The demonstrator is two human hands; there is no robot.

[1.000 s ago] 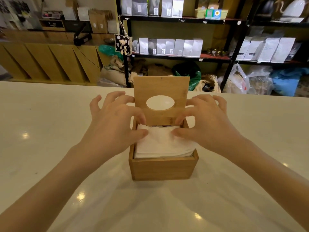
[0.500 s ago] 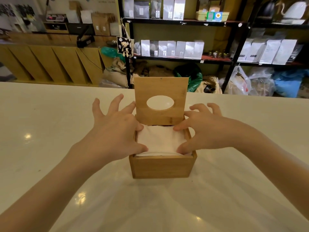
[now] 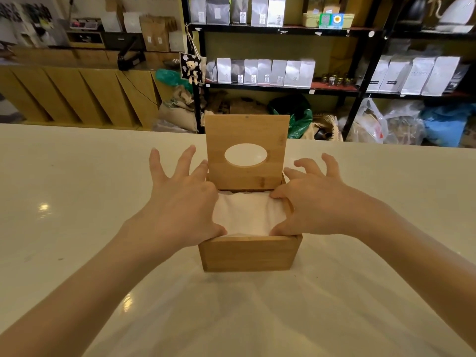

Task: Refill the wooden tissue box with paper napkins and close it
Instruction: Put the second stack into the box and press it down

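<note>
Napkins (image 3: 248, 215) now sunk lower in box (image 3: 249, 253) vs 1 s ago; both hands' fingers (image 3: 186, 157) spread, pressing edges.

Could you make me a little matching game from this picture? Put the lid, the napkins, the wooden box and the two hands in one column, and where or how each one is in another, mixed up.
Things:
1. lid
2. napkins
3. wooden box
4. left hand and right hand

States:
A. stands on the white counter
B. standing upright, oval hole showing
C. one at each side of the stack, thumbs and fingertips on the paper
D. white, lying inside, below the front rim

Pairs: 1-B, 2-D, 3-A, 4-C
</note>
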